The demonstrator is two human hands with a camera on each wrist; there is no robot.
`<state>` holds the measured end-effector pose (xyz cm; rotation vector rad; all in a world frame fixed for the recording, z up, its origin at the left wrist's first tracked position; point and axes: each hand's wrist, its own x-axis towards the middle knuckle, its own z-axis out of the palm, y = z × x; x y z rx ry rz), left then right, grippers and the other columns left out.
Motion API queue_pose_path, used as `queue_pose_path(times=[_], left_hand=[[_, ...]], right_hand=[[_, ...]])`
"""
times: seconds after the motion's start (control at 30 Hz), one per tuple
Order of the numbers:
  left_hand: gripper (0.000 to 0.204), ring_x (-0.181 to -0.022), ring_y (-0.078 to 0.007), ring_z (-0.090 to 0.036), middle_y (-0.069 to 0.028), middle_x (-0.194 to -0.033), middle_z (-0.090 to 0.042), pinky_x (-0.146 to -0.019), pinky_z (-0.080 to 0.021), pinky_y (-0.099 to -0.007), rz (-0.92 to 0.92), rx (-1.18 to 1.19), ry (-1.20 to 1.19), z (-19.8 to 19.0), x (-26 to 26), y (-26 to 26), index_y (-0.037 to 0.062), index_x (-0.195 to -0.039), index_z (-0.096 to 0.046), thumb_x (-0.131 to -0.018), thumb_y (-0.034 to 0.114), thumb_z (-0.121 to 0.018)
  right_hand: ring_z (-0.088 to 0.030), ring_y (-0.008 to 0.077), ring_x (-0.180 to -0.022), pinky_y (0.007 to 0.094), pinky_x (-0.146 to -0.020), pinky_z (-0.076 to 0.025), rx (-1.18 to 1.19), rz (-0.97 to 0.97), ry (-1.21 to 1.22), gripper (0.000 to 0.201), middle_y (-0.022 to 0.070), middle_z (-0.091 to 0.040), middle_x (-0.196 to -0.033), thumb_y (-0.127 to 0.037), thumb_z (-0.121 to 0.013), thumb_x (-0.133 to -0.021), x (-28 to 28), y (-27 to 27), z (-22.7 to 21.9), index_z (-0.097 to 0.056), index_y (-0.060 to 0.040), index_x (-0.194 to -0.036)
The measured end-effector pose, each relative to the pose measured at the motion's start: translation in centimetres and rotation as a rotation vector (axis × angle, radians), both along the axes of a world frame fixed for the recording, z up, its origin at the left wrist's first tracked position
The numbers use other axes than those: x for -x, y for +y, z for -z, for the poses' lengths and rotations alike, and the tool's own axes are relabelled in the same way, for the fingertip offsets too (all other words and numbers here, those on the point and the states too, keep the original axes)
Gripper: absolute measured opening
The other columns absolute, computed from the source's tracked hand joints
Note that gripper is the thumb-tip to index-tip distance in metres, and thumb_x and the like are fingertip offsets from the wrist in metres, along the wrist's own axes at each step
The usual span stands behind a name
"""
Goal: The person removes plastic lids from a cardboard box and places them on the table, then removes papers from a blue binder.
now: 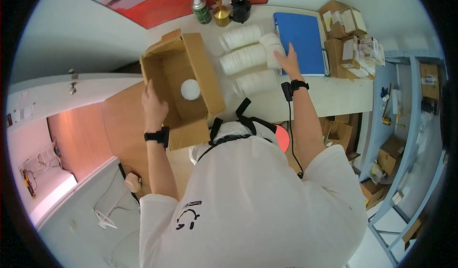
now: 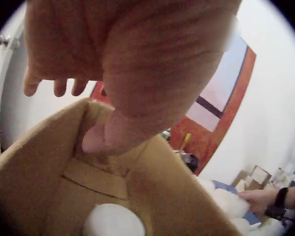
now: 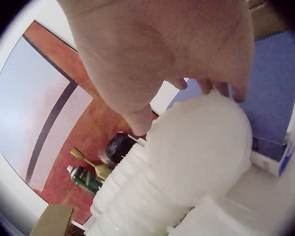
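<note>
My right hand (image 1: 288, 62) grips a white ribbed stack (image 1: 272, 48), resembling nested disposable bowls in clear film, with the thumb on one side and the fingers on the far side. Its round end (image 3: 199, 147) faces the right wrist camera. Beside it, several similar white stacks (image 1: 243, 59) lie on their sides on the table. Over the left wall of an open cardboard box (image 1: 206, 72) is my left hand (image 1: 155, 108), fingers spread and fairly straight, thumb on the inner side. Inside the box shows a round white end (image 1: 191, 90).
A blue binder (image 1: 299, 43) lies right of the stacks, with small cardboard boxes (image 1: 350, 22) beyond. Along the back stand a green spray can (image 1: 201, 11), a brass-coloured vessel (image 1: 221, 14) and a black pot (image 1: 240, 9). Blue-grey shelving (image 1: 381, 139) rises at the right.
</note>
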<state>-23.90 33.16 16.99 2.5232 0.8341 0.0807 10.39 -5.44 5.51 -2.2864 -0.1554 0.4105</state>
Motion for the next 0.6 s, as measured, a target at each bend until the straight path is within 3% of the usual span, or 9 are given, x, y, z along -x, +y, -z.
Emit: queue_pose_path(times=[0.03, 0.1, 0.17, 0.2, 0.23, 0.37, 0.43, 0.53, 0.6], left_hand=[[0.082, -0.136, -0.0446, -0.037, -0.0264, -0.149, -0.036, -0.114, -0.033, -0.0460, 0.163, -0.036, -0.051, -0.7, -1.0, -0.8, -0.0001, -0.150, -0.026, -0.076, -0.003, -0.063], [0.088, -0.136, -0.0480, -0.035, -0.0254, -0.151, -0.034, -0.114, -0.032, -0.0472, 0.368, 0.209, 0.020, 0.6, -2.9, -1.6, 0.0017, -0.149, -0.029, -0.073, 0.006, -0.073], [0.100, -0.135, -0.0502, -0.036, -0.0226, -0.154, -0.032, -0.113, -0.035, -0.0507, 0.390, 0.114, 0.269, 2.6, -5.0, -2.9, 0.0074, -0.151, -0.027, -0.069, 0.017, -0.083], [0.100, -0.135, -0.0502, -0.036, -0.0226, -0.154, -0.032, -0.113, -0.035, -0.0507, 0.383, 0.116, 0.269, 3.5, -6.1, -3.4, 0.0074, -0.151, -0.027, -0.069, 0.017, -0.083], [0.102, -0.135, -0.0490, -0.037, -0.0217, -0.152, -0.033, -0.111, -0.038, -0.0521, 0.355, 0.054, 0.441, 4.5, -7.2, -3.8, 0.0106, -0.150, -0.028, -0.067, 0.021, -0.086], [0.101, -0.133, -0.0470, -0.042, -0.0194, -0.144, -0.040, -0.103, -0.047, -0.0547, 0.259, 0.074, 0.793, 9.3, -8.7, -3.8, 0.0158, -0.144, -0.034, -0.062, 0.030, -0.092], [0.100, -0.132, -0.0465, -0.043, -0.0195, -0.141, -0.042, -0.102, -0.048, -0.0534, 0.241, 0.017, 0.724, 11.1, -7.9, -4.4, 0.0153, -0.142, -0.036, -0.061, 0.030, -0.092], [0.095, -0.127, -0.0461, -0.047, -0.0213, -0.139, -0.043, -0.099, -0.050, -0.0516, 0.244, -0.069, 0.664, 10.6, -6.9, -4.2, 0.0127, -0.140, -0.038, -0.062, 0.029, -0.091], [0.088, -0.123, -0.0423, -0.052, -0.0217, -0.139, -0.043, -0.096, -0.052, -0.0483, 0.035, 0.119, 0.646, 9.6, -6.0, -3.6, 0.0083, -0.139, -0.038, -0.068, 0.026, -0.086]], right_hand=[[-0.030, 0.0465, -0.141, 0.0477, -0.116, -0.028, -0.024, -0.012, 0.013, 0.099, 0.0358, -0.033, -0.148, -0.042, -0.074, -0.083, 0.2, -0.1, 0.7, -0.023, 0.0095, -0.150], [-0.031, 0.0469, -0.139, 0.0482, -0.115, -0.029, 0.025, -0.002, -0.022, 0.094, 0.0358, -0.034, -0.146, -0.040, -0.072, -0.084, 1.6, 0.4, 1.5, -0.025, 0.0098, -0.148], [-0.032, 0.0474, -0.138, 0.0487, -0.115, -0.029, 0.073, 0.018, -0.062, 0.088, 0.0357, -0.035, -0.145, -0.038, -0.070, -0.086, 3.3, 0.4, 2.0, -0.028, 0.0100, -0.147], [-0.034, 0.0474, -0.136, 0.0478, -0.114, -0.030, 0.027, 0.062, -0.182, 0.084, 0.0349, -0.037, -0.144, -0.035, -0.071, -0.086, 4.1, 0.3, 2.1, -0.031, 0.0095, -0.145], [-0.035, 0.0474, -0.133, 0.0469, -0.113, -0.031, -0.020, 0.109, -0.302, 0.080, 0.0341, -0.038, -0.142, -0.032, -0.071, -0.085, 5.0, 0.1, 2.1, -0.034, 0.0089, -0.144], [-0.035, 0.0469, -0.132, 0.0493, -0.112, -0.030, -0.054, 0.078, -0.261, 0.077, 0.0318, -0.037, -0.142, -0.027, -0.074, -0.080, 10.2, 0.0, 1.1, -0.039, 0.0040, -0.141], [-0.030, 0.0477, -0.134, 0.0542, -0.111, -0.027, 0.178, -0.206, -0.448, 0.079, 0.0301, -0.031, -0.147, -0.022, -0.076, -0.075, 13.4, 0.7, -0.5, -0.040, -0.0016, -0.142], [-0.028, 0.0483, -0.134, 0.0580, -0.111, -0.024, 0.188, -0.303, -0.362, 0.078, 0.0286, -0.027, -0.149, -0.020, -0.076, -0.074, 15.9, 1.8, -2.6, -0.042, -0.0048, -0.142], [-0.028, 0.0487, -0.134, 0.0581, -0.111, -0.025, 0.158, -0.282, -0.370, 0.076, 0.0284, -0.026, -0.149, -0.020, -0.075, -0.075, 16.4, 2.1, -2.1, -0.042, -0.0041, -0.141]])
